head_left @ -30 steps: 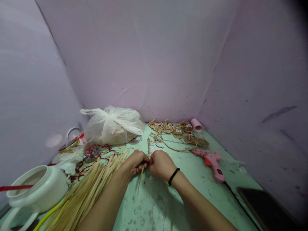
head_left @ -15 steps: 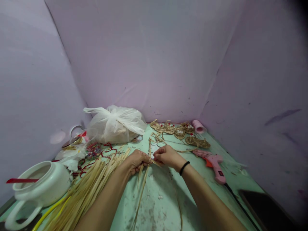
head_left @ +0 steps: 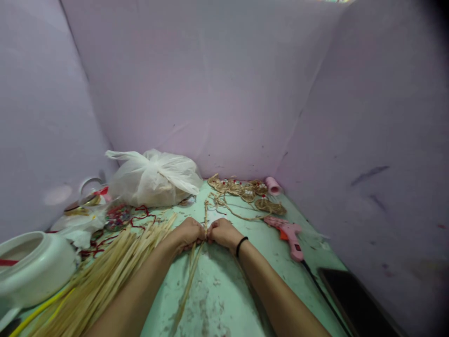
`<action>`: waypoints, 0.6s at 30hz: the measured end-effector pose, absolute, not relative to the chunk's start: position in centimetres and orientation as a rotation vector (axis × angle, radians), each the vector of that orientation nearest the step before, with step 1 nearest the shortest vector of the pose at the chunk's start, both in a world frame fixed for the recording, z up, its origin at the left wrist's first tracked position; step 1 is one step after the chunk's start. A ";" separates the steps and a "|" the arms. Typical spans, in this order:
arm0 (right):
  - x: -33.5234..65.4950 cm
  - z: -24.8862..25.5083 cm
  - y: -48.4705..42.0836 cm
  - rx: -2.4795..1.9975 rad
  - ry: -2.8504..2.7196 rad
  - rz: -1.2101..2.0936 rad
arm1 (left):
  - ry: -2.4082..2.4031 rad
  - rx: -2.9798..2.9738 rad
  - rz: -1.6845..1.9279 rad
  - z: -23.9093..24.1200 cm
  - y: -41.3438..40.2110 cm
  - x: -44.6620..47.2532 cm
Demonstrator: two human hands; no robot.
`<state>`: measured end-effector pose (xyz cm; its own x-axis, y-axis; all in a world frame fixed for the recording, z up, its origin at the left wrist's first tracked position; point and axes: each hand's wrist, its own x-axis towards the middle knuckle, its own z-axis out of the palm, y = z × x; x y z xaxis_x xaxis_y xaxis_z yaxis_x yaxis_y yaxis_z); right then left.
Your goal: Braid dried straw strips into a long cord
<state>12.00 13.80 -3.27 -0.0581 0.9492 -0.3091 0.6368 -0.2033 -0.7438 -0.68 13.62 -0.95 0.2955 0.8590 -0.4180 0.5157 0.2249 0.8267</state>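
Left hand (head_left: 191,231) and right hand (head_left: 224,231) pinch a braid (head_left: 206,214) — tabletop (head_left: 264,250) room rightward up to the glue gun (head_left: 292,232).

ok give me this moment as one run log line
left hand: closed on braid; right hand: closed at braid; left side: straw, pot; right side: glue gun

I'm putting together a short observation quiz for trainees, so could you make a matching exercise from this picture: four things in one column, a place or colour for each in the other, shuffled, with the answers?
Things:
1. Strand
2. Glue gun
3. Bag
4. Pot

Places or colours:
A. Pink and orange
B. Cut off by the picture's left edge
C. Between left hand and right hand
D. White and crinkled, at the back

Pairs: 1-C, 2-A, 3-D, 4-B
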 end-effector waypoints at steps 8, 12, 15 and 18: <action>12.0 -4.4 11.4 -1.679 -1.767 0.739 | 1.384 1.505 0.369 -1.6 13.8 -0.7; 11.3 -4.3 10.2 -1.747 -1.868 0.423 | 1.394 1.541 0.466 -1.7 13.1 -0.5; 11.1 -4.1 9.6 -1.793 -1.893 0.368 | 1.414 1.556 0.554 -2.0 12.7 -0.3; 11.0 -4.1 9.1 -1.794 -1.908 0.327 | 1.393 1.614 0.657 -2.6 12.5 -0.2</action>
<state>11.03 9.11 -4.05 -0.0092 0.9818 0.1896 0.8624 0.1038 -0.4954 -0.18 12.55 -2.60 0.2313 0.9614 -0.1492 0.4962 0.0153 0.8681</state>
